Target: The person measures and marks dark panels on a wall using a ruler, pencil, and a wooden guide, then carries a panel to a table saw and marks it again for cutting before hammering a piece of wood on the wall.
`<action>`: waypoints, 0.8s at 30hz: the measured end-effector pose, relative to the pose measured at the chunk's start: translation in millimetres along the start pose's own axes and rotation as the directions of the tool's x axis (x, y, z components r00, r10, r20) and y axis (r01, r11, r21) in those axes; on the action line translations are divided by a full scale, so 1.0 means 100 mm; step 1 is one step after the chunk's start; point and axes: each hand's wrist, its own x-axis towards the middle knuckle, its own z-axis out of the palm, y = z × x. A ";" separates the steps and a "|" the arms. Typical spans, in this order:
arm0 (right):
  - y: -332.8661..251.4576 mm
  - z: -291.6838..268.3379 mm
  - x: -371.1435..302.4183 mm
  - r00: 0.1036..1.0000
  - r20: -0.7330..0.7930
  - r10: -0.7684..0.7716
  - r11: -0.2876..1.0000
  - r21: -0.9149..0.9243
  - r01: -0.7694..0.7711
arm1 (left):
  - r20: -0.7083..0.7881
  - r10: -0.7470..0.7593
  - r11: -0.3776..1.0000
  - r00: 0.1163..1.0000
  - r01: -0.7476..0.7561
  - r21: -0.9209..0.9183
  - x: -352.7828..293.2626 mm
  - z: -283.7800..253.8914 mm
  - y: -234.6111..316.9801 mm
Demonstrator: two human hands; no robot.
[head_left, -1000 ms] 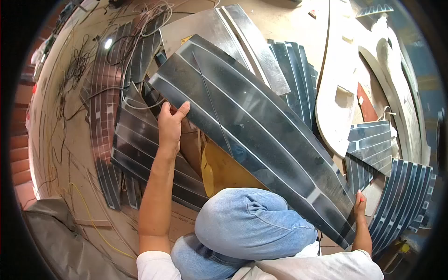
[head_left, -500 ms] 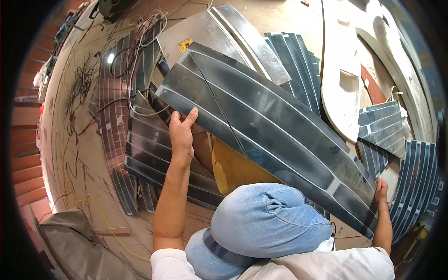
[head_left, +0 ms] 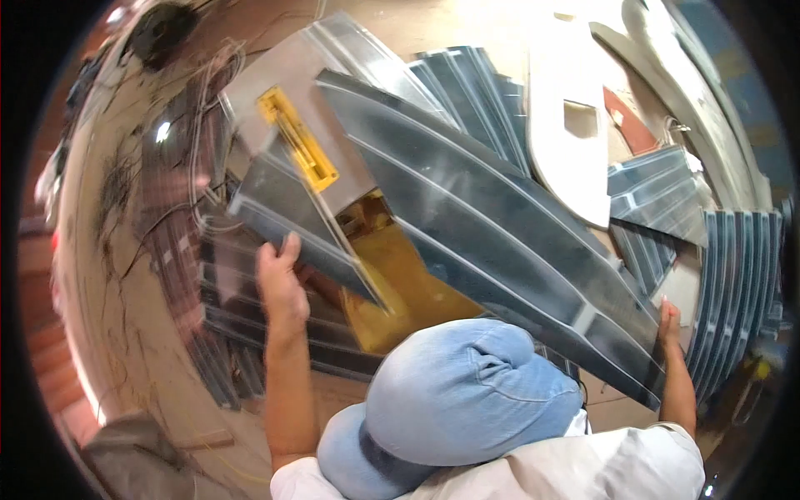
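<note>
My left hand [head_left: 283, 287] grips the edge of a dark, roughly triangular piece of panel [head_left: 312, 221] with pale stripes. At the right, my right hand [head_left: 669, 327] holds the narrow end of a long dark panel [head_left: 487, 208] striped the same way. The long panel slants from upper left to lower right in front of my knees. A wide gap separates the two pieces, their cut edges facing each other. Through the gap show a yellow slotted metal bar [head_left: 304, 150] on a grey metal plate [head_left: 354, 171] and a yellow sheet [head_left: 400, 287]. Both hands' fingertips are hidden beneath the pieces.
More striped panels [head_left: 737, 292] lie in a stack at the right, others [head_left: 475, 96] beyond the plate. A white curved board with cutouts [head_left: 567, 162] stands beyond the long panel. Tangled cables [head_left: 208, 212] run at the left, near a crumpled brown cover [head_left: 133, 458].
The single panel, which had a slanting line across it, is now two separate pieces. My left hand has drawn the triangular piece left and down; the yellow bar has come into view.
</note>
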 end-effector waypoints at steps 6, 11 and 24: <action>-0.16 0.39 -0.68 0.968 0.015 0.250 0.938 0.243 -0.246 | 0.010 -0.004 0.997 1.000 0.005 -0.073 -0.03 -0.44 -0.02; -0.27 0.58 -0.85 0.925 -0.130 0.357 0.900 0.314 -0.303 | 0.110 0.140 0.968 0.984 -0.113 -0.223 0.05 -0.42 0.19; -1.10 1.02 -0.10 0.923 -0.216 0.318 0.941 -0.045 -0.335 | 0.042 0.252 0.949 0.967 -0.238 -0.207 -0.06 -0.66 0.46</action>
